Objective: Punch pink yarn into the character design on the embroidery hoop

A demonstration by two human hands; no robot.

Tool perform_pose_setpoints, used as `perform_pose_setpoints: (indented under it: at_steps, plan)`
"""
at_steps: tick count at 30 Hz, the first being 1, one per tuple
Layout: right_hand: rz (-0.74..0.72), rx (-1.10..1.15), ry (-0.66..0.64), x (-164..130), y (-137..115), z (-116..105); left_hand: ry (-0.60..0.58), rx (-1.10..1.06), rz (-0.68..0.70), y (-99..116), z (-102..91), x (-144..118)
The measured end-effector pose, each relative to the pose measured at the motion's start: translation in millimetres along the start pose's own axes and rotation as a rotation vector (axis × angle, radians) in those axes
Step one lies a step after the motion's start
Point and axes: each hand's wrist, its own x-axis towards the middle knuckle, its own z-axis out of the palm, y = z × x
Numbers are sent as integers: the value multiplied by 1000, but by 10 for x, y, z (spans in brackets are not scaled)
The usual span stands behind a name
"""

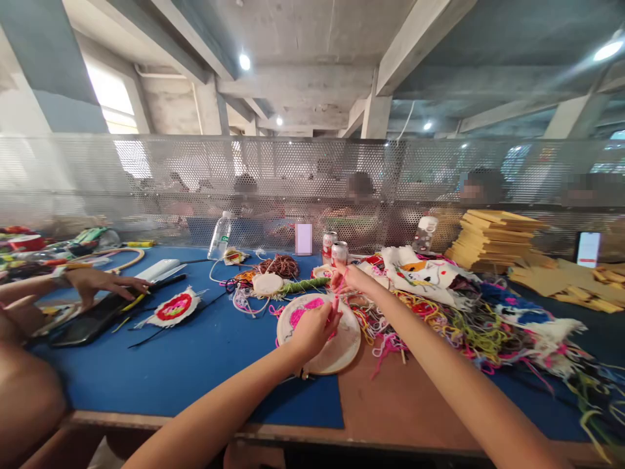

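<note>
Gripping the round embroidery hoop (319,339) at its near-left rim: left hand (312,331), fingers curled over the fabric, thumb side up. Hoop lies flat on the table (390,404), straddling the edge of the blue felt mat (195,365) and bare brown board. Cloth in the hoop is off-white, taut, with a fuzzy pink tufted patch (305,311) at upper left.

Right hand (354,279) sits just beyond the hoop's far rim, fingers pinched on a strand of pink yarn (336,301) that runs down toward the left fingertips.

Right of the hoop: loose tangle of yarn scraps (454,332), yellow, pink, green, stringy and matted. Behind it, stack of flat tan cardboard sheets (493,238). Two drink cans (334,251) and a clear plastic bottle (219,236) stand near the perforated metal screen (195,176).

Far left, another person's hand (105,283) rests flat on a dark phone (90,322).
</note>
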Motion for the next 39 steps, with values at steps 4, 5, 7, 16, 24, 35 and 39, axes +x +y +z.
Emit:
perform_pose_setpoints:
  at_steps: [4,5,7,16,24,35,39]
  plan:
    - [-104,-7,79,-6,-201,-33,9,-33,-5,10,-11,-6]
    - [-159,-33,110,-22,-247,-52,12,-40,1,10,-10,-7]
    - [-353,-163,191,-62,-329,-110,17,-52,9,6,-4,-7]
    - [-685,-617,257,-79,-334,-385,8,-59,-6,-9,1,0]
    - [-216,-557,-81,-357,191,-302,52,-87,10,-53,45,14]
    - [-183,256,-265,-733,262,263,128,-207,38,-144,-83,65]
    - [-207,413,-198,-699,271,367,59,-45,41,-148,-97,73]
